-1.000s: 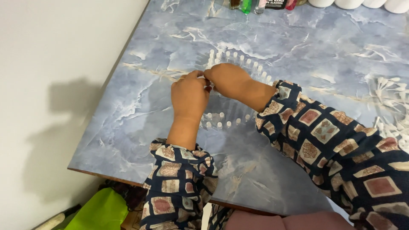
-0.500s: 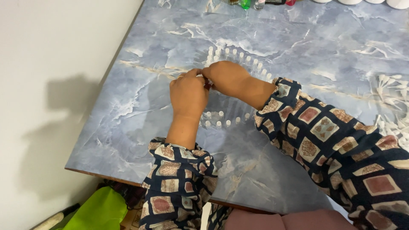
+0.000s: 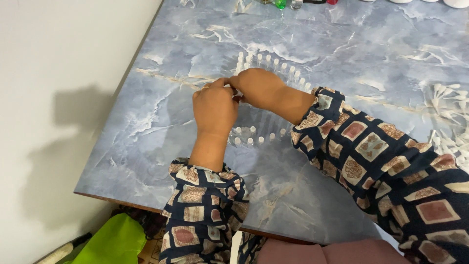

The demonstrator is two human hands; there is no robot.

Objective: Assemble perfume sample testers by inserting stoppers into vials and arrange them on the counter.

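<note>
Clearly mid-job, on the blue marbled table (image 3: 371, 44) a clear ring of white pegs (image 3: 273, 63) lies under both wrists, while left hand (image 3: 213, 108) and right hand (image 3: 258, 87) pinch something tiny, unfinished, hidden between them.

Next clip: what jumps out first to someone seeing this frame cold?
Two hands meet fingertip to fingertip mid-table: the left hand and right hand pinch at something too small to make out. They work over a clear tray of small white-capped vials, set in rows on the blue marbled table. Bold square-patterned sleeves fill the lower right, and a bright green bag lies on the floor at lower left.
</note>
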